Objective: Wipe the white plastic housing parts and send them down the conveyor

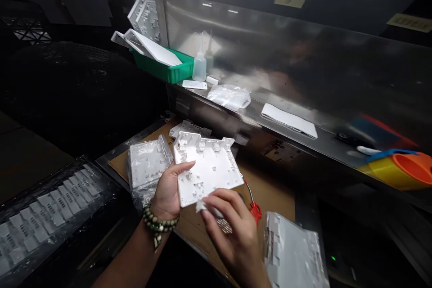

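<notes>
A white moulded plastic panel [212, 166], with small clips and posts on its inner face, is tilted up in front of me. My left hand [170, 189] grips its left edge, thumb over the face and the other fingers hidden behind. At the panel's lower edge, my right hand [232, 220] pinches a small white cloth or wipe [201, 205] between thumb and fingers. Whether the wipe touches the panel is unclear. Red-handled scissors [255, 211] lie just beyond my right hand. Left of the panel sits a bagged stack of similar white panels [150, 162].
Cardboard [270, 184] covers the bench. More bagged panels lie at right [293, 252] and in a row at far left [50, 211]. The metal shelf holds a green bin [172, 73], a squeeze bottle [200, 67], a plastic bag [229, 96], a folded white cloth [288, 119] and tape rolls [401, 168].
</notes>
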The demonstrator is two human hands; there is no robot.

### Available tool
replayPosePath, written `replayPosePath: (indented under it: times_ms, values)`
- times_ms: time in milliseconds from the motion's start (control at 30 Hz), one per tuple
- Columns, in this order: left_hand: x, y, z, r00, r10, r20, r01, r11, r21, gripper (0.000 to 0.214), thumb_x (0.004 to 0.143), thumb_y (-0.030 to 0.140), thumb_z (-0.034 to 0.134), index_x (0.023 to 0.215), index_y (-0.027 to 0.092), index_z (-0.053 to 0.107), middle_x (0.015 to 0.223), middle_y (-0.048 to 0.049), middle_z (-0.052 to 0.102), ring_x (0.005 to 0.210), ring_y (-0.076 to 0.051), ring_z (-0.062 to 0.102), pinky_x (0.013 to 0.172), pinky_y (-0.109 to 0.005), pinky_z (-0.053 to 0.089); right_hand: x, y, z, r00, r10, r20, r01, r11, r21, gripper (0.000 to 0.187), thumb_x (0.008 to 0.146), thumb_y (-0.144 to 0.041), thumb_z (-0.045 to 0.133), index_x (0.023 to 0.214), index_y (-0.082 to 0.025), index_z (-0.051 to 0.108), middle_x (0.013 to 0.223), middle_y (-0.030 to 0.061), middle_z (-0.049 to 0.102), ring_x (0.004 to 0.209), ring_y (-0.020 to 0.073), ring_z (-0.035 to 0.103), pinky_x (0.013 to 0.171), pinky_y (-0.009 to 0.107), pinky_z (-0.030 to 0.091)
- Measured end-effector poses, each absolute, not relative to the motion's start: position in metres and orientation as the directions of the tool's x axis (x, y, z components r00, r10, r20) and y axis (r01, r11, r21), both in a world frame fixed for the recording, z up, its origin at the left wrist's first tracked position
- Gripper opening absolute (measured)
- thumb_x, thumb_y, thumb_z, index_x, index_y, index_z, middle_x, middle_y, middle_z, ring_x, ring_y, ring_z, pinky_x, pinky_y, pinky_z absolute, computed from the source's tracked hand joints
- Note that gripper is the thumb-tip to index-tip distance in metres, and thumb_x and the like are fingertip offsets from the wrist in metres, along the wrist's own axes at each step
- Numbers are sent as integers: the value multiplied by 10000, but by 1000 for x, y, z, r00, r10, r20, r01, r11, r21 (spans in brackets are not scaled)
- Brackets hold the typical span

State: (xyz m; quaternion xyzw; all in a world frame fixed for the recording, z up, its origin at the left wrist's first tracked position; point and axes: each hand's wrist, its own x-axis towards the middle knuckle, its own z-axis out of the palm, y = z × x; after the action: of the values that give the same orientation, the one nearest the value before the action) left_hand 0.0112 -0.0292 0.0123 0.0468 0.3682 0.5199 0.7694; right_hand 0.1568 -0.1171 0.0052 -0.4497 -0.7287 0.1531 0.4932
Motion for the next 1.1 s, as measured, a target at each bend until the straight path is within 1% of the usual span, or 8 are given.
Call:
replayPosePath:
  times_ms: [200, 367, 567, 667, 767, 867, 967, 1100]
  values:
    - [20, -35, 13, 66, 898, -434, -760, 327, 561, 729, 733, 9, 657, 1405, 270, 546, 1117, -50, 773, 960, -282, 764, 932, -484, 623, 137, -116, -2, -161, 769, 619, 618, 567, -544, 203, 918, -146, 671, 1109, -213, 695, 994, 75, 694, 876, 204, 662, 770, 345, 560]
    - [20, -35, 10, 50, 921, -387, -750, 290, 594, 834, 693, -36, 656, 1447, 288, 504, 1130, -63, 769, 1009, -298, 749, 931, -501, 621, 143, -117, -3, -108, 787, 608, 624, 529, -575, 219, 906, -117, 684, 1101, -216, 693, 1001, 71, 679, 872, 190, 645, 754, 328, 533]
    - [12, -34, 7, 72, 920, -384, -744, 306, 594, 901, 670, -51, 652, 1482, 297, 476, 1173, -73, 766, 1056, -331, 738, 967, -552, 598, 143, -115, -8, -155, 780, 606, 639, 547, -541, 183, 929, -158, 675, 1100, -219, 696, 1006, 62, 684, 880, 189, 648, 787, 345, 530]
    - [-7, -29, 2, 112, 903, -416, -756, 349, 554, 936, 627, -73, 608, 1505, 208, 451, 1171, -117, 769, 1096, -378, 722, 983, -606, 577, 179, -110, -17, -26, 841, 540, 682, 410, -605, 155, 951, -186, 657, 1080, -242, 720, 1065, 62, 654, 926, 186, 650, 792, 329, 542]
    - [-30, -25, -2, 107, 894, -435, -777, 348, 525, 989, 575, -72, 563, 1525, 167, 423, 1181, -120, 773, 1169, -407, 683, 1016, -646, 538, 223, -106, -24, 204, 810, 550, 702, 271, -658, 134, 961, -220, 658, 1064, -250, 739, 1114, 66, 622, 1005, 183, 648, 835, 308, 550]
    - [-48, -23, -7, 77, 885, -460, -796, 332, 505, 1053, 554, -46, 535, 1556, 242, 385, 1235, -57, 763, 1264, -392, 623, 1064, -654, 483, 246, -106, -29, 299, 757, 582, 717, 225, -660, 128, 964, -241, 662, 1059, -252, 748, 1165, 70, 608, 1074, 193, 639, 895, 318, 549]
    - [-58, -23, -14, 96, 874, -477, -793, 357, 494, 1130, 526, -1, 530, 1576, 360, 326, 1278, 22, 744, 1342, -363, 557, 1099, -653, 433, 247, -105, -36, 215, 807, 549, 717, 252, -650, 157, 982, -240, 633, 1093, -268, 741, 1234, 74, 603, 1074, 195, 643, 926, 347, 550]
    - [-64, -23, -26, 107, 920, -377, -696, 340, 632, 1228, 485, -1, 539, 1597, 423, 235, 1261, 61, 743, 1388, -347, 501, 1121, -663, 386, 242, -103, -42, 181, 836, 518, 750, 223, -623, 161, 995, -238, 608, 1085, -278, 736, 1215, 63, 634, 1017, 188, 656, 910, 355, 549]
